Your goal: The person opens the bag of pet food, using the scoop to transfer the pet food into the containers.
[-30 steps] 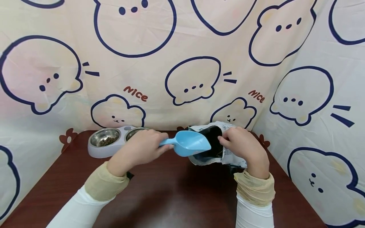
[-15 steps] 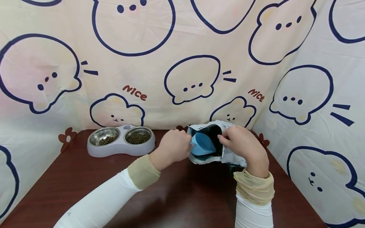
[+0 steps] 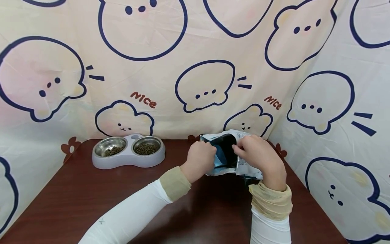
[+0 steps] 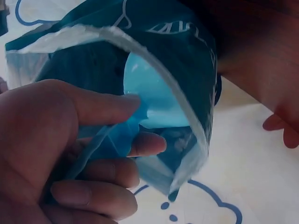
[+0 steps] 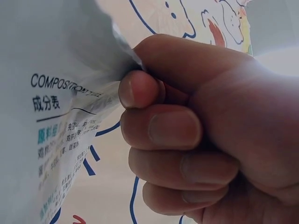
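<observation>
My left hand (image 3: 200,160) grips the handle of a light blue scoop (image 4: 154,95), thumb on top and fingers curled beneath. The scoop's bowl lies inside the mouth of a pet food bag (image 3: 221,134), white and teal outside with a dark interior. In the left wrist view the bag's pale rim arches over the scoop. My right hand (image 3: 261,156) pinches the bag's right rim between thumb and curled fingers, holding the mouth wide. Printed composition text shows on the bag's white side (image 5: 60,116) in the right wrist view. The bag's contents are hidden.
A pale grey double feeder (image 3: 128,162) stands at the back left of the dark red-brown table (image 3: 146,210). Brown kibble lies in both of its steel bowls. A cloth wall (image 3: 164,81) with bear drawings rises behind and along the sides.
My left hand has moved right from in front of the feeder and put the scoop into the bag, deeper now than half a second ago. My right hand keeps its hold on the rim.
</observation>
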The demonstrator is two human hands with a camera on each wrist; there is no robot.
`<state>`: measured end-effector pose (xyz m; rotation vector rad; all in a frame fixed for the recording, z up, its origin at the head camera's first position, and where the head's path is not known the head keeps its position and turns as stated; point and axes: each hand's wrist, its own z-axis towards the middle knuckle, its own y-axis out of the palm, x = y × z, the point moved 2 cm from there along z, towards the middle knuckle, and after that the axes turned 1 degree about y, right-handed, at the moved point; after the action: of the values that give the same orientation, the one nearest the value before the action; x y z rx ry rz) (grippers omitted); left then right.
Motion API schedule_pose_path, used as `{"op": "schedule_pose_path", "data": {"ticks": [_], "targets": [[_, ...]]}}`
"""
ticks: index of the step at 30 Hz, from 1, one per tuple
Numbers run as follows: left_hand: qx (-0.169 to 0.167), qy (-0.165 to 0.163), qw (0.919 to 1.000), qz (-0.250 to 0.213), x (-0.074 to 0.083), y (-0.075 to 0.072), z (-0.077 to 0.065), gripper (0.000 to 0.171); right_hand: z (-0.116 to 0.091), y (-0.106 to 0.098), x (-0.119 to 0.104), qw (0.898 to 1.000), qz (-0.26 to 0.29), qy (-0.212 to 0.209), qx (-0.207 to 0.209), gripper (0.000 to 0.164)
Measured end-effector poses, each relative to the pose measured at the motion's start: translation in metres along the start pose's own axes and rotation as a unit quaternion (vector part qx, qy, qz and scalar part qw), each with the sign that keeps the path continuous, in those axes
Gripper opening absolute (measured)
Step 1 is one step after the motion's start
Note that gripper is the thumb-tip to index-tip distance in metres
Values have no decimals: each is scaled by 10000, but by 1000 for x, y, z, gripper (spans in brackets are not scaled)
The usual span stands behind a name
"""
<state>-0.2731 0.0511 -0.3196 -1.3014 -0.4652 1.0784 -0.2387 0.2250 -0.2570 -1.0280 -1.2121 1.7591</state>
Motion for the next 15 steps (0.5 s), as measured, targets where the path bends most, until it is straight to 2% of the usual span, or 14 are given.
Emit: {"op": "schedule_pose_path", "data": {"ticks": [9,15], "targets": [[36,-115,9995,290,19,-2,12,21,-1,1,1,9999,-70,-45,112,43],[-48,-266,9991,329,24,1,17,19,0,1,0,9999,-106,-75,87,44]]}}
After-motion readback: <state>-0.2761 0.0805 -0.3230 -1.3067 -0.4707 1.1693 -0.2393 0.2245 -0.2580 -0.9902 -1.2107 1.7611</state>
